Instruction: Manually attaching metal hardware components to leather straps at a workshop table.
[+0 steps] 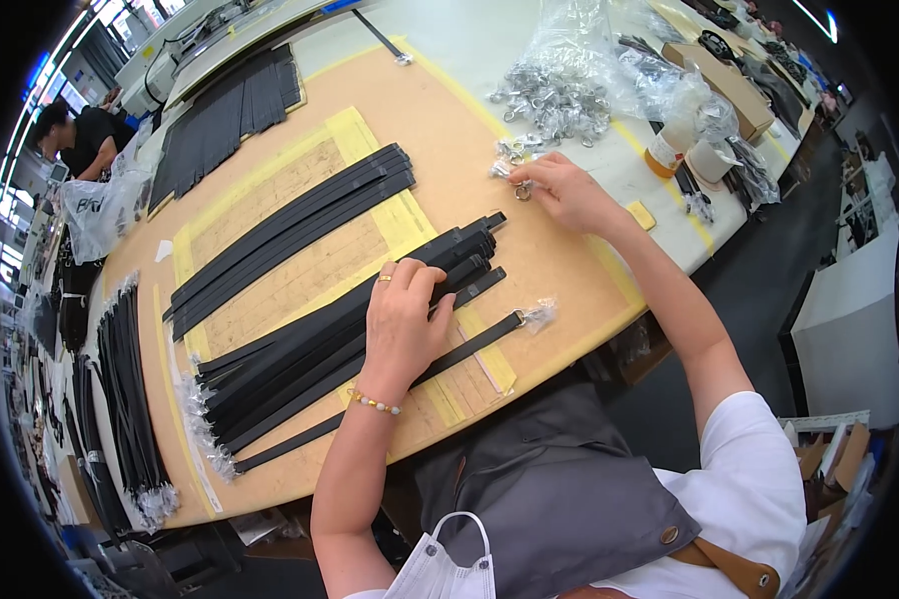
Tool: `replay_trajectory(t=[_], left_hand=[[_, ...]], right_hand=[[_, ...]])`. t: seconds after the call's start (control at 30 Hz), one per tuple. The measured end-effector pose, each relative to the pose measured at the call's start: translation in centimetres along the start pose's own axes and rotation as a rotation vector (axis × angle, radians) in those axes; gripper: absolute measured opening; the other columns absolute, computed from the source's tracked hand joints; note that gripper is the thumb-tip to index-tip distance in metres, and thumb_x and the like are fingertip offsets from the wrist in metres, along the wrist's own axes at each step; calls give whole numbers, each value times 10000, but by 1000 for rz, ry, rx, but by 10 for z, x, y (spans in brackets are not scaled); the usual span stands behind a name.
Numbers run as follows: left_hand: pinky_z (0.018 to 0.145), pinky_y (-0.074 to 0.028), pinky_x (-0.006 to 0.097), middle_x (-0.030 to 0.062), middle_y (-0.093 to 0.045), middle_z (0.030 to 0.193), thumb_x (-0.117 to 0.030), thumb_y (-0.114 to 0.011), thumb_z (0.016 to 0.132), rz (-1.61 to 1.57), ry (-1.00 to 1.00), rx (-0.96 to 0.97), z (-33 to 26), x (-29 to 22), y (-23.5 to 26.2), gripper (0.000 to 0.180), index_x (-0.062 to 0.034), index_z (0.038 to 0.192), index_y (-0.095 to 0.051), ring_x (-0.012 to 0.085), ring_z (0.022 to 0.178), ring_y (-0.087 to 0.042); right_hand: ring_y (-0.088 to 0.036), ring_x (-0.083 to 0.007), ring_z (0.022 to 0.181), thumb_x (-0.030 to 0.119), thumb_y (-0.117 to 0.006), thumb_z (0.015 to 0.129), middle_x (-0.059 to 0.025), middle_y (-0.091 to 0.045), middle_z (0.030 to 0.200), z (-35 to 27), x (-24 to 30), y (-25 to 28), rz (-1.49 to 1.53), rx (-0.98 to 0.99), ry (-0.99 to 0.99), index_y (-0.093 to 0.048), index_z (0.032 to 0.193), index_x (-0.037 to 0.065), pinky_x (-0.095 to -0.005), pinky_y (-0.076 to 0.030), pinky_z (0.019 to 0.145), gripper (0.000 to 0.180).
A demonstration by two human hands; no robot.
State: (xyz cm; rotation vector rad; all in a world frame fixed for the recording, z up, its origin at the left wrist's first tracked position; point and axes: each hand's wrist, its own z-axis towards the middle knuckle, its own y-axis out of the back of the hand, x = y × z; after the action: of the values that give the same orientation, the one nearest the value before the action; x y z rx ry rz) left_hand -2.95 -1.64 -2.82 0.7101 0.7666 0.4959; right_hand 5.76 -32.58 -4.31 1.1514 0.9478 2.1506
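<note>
My left hand (405,314) rests on a thick pile of black straps (300,369), fingers bent over them and thumb apart. Clear-wrapped metal ends (205,424) show at the pile's left. Closer to me lies a single black strap (474,342) with a metal ring and a plastic-wrapped end (539,315) at its right. My right hand (569,195) pinches a small silver metal clasp (522,190) above the board, just beyond the straps' right ends. Part of the clasp is hidden by the fingers. Next to it sit several loose wrapped clasps (514,150).
Beyond my right hand is a heap of metal clasps (559,100) beside a clear plastic bag (574,45). More black straps lie in a flat stack (295,235) and a far stack (230,115). A bottle (669,148) stands at right. A person (95,140) works at far left.
</note>
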Motion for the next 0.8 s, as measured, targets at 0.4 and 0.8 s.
replay_trajectory(t=[0.4,0.8], left_hand=[[804,-528,320,87,-673,924,-66,-796,789,-134,113,1,1,6,1,210,-16,929,-648,216,862,-649],[778,-513,210,-8,-673,939,-15,-760,865,-865,423,-67,-1,4,15,217,10,1052,-653,48,840,-607]], right_hand=[[-666,-168,965,78,-690,956,-52,-687,955,-9,52,2,374,-5,-145,-648,1053,23,-326,-527,848,120],[-648,-93,893,195,-635,1025,-6,-648,957,8,88,-28,1442,461,-228,-594,1118,57,-271,-557,797,171]])
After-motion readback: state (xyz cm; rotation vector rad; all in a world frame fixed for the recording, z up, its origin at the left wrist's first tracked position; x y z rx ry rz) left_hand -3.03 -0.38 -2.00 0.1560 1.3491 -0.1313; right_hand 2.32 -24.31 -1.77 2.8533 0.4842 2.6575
